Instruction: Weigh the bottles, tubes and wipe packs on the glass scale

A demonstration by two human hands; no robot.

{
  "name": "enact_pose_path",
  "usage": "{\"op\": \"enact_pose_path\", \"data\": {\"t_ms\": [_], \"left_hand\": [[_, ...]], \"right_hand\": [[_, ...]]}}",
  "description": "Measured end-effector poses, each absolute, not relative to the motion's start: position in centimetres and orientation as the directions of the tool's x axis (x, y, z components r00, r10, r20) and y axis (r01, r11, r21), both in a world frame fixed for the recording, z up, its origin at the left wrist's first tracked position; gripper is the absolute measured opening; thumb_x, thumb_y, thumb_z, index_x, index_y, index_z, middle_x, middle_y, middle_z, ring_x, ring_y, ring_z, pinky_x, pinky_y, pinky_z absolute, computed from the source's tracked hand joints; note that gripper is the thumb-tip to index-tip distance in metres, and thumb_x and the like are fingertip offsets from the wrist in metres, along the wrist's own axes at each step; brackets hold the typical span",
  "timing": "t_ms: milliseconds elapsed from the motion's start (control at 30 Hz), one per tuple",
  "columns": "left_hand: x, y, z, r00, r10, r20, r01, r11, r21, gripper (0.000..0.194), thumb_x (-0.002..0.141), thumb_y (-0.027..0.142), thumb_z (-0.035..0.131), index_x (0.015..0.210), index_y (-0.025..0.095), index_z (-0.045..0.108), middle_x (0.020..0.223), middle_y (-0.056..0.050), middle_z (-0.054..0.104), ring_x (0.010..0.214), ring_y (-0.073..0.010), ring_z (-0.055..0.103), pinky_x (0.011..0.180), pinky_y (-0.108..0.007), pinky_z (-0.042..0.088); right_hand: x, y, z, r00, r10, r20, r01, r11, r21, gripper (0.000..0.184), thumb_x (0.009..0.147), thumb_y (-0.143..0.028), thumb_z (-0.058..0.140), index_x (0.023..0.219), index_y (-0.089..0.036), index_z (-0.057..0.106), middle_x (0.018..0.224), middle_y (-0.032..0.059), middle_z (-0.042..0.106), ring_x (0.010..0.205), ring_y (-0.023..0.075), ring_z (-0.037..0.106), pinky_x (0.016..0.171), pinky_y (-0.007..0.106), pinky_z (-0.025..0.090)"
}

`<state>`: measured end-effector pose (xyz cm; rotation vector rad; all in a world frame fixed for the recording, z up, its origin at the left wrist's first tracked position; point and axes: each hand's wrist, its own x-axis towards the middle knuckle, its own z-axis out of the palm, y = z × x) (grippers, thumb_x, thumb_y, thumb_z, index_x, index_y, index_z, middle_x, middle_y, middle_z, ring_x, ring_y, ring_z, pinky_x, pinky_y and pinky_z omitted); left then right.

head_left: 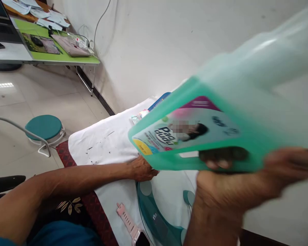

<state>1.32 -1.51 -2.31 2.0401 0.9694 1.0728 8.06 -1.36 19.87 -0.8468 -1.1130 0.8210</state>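
Far to the left of the right hand (236,186) stand a stool (43,126) and, beyond it, a desk (91,60), both well apart from either grip. Nearer, beneath the left hand (143,169), a white cloth (100,143) lies spread, perhaps to shield what it covers. Between that hand and the person lies a watch (128,222), probably set aside to leave room. The left forearm reaches across nearly level; the fingers bend down beside the scale (154,212), but the corner above masks their tips, so I cannot tell whether they hold anything. The scale lies flat on the cloth, likely for steady footing, left of and below the right grip. Past the left hand, a blue packet (160,100) shows partly.

Held aloft is the bottle (220,102), tilted, base toward the left hand, upper end rising rightward. Its built-in handle seems the reason for the hold: so bulky a body suits a wrapped grip. The right hand closes round that handle, fingertips showing through the opening; its forearm rises from below, blurred.
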Motion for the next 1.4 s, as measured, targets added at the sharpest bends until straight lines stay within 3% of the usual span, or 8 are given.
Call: {"op": "enact_pose_path", "data": {"t_ms": [167,367,733,900,1100,1200,1300,1400], "left_hand": [[1.7,-1.9,-2.4,0.395,0.872,0.288,0.408,-0.448,0.796,0.044,0.096,0.037,0.067,0.136,0.022,0.057,0.135,-0.016,0.066,0.128,-0.0376,0.063,0.108,-0.055,0.054],[1.8,-2.1,-1.8,0.395,0.87,0.296,0.43,-0.46,0.777,0.046,0.096,0.044,0.068,0.135,0.023,0.055,0.144,-0.018,0.056,0.133,-0.0386,0.056,0.111,-0.058,0.052],[1.6,-1.4,-1.9,0.377,0.866,0.329,0.384,-0.47,0.795,0.039,0.1,0.044,0.06,0.131,0.02,0.061,0.135,-0.017,0.062,0.129,-0.0358,0.059,0.112,-0.057,0.052],[1.4,-1.5,-1.5,0.428,0.86,0.279,0.39,-0.454,0.801,0.046,0.099,0.043,0.061,0.135,0.015,0.056,0.136,-0.02,0.06,0.124,-0.0362,0.061,0.109,-0.057,0.054],[1.3,-1.6,-0.9,0.417,0.865,0.279,0.415,-0.454,0.789,0.038,0.1,0.037,0.058,0.133,0.018,0.056,0.132,-0.017,0.06,0.122,-0.0339,0.061,0.108,-0.055,0.055],[1.1,-1.6,-0.7,0.423,0.861,0.282,0.404,-0.458,0.792,0.041,0.1,0.035,0.058,0.138,0.018,0.054,0.133,-0.017,0.059,0.123,-0.0334,0.061,0.108,-0.056,0.055],[1.0,-1.6,-0.6,0.431,0.852,0.298,0.375,-0.469,0.8,0.045,0.101,0.034,0.059,0.142,0.016,0.053,0.137,-0.018,0.057,0.126,-0.0334,0.06,0.111,-0.056,0.053],[0.9,-1.6,-0.7,0.422,0.853,0.306,0.359,-0.467,0.808,0.047,0.101,0.033,0.059,0.145,0.016,0.052,0.14,-0.018,0.056,0.127,-0.0333,0.06,0.112,-0.058,0.052]], "right_hand": [[4.4,1.1,17.6,0.103,0.883,0.459,-0.095,0.468,-0.879,0.061,0.075,-0.056,0.08,0.063,-0.024,0.029,0.054,-0.0079,0.025,0.041,0.0069,0.029,0.036,0.024,0.025],[3.8,4.3,14.9,0.096,0.866,0.491,-0.042,0.497,-0.867,0.057,0.091,-0.071,0.059,0.069,-0.027,0.029,0.06,-0.0077,0.022,0.042,0.0094,0.029,0.037,0.026,0.024],[4.3,5.3,12.0,0.141,0.914,0.38,-0.1,0.395,-0.913,0.065,0.088,-0.092,0.033,0.073,-0.029,0.035,0.051,-0.0092,0.022,0.035,0.0118,0.027,0.034,0.03,0.024],[5.6,5.1,12.1,0.183,0.92,0.346,0.008,0.35,-0.937,0.067,0.092,-0.092,0.015,0.071,-0.03,0.031,0.05,-0.0062,0.024,0.038,0.0148,0.033,0.038,0.034,0.031],[6.3,5.7,11.1,0.22,0.902,0.371,0.008,0.378,-0.926,0.066,0.097,-0.085,0.017,0.067,-0.029,0.035,0.051,-0.0043,0.027,0.04,0.0159,0.039,0.042,0.035,0.038],[7.2,6.8,10.3,0.194,0.88,0.434,0.101,0.422,-0.901,0.074,0.097,-0.085,0.011,0.077,-0.026,0.052,0.06,0.0004,0.043,0.051,0.0198,0.053,0.051,0.039,0.05],[8.2,8.4,9.5,0.145,0.821,0.552,0.248,0.51,-0.824,0.084,0.095,-0.089,0.013,0.105,-0.023,0.066,0.09,0.0095,0.064,0.082,0.0275,0.071,0.068,0.045,0.061],[8.9,9.5,9.2,0.109,0.813,0.572,0.315,0.518,-0.795,0.088,0.093,-0.091,0.018,0.122,-0.023,0.065,0.106,0.0133,0.066,0.104,0.0319,0.072,0.082,0.049,0.064]]}}
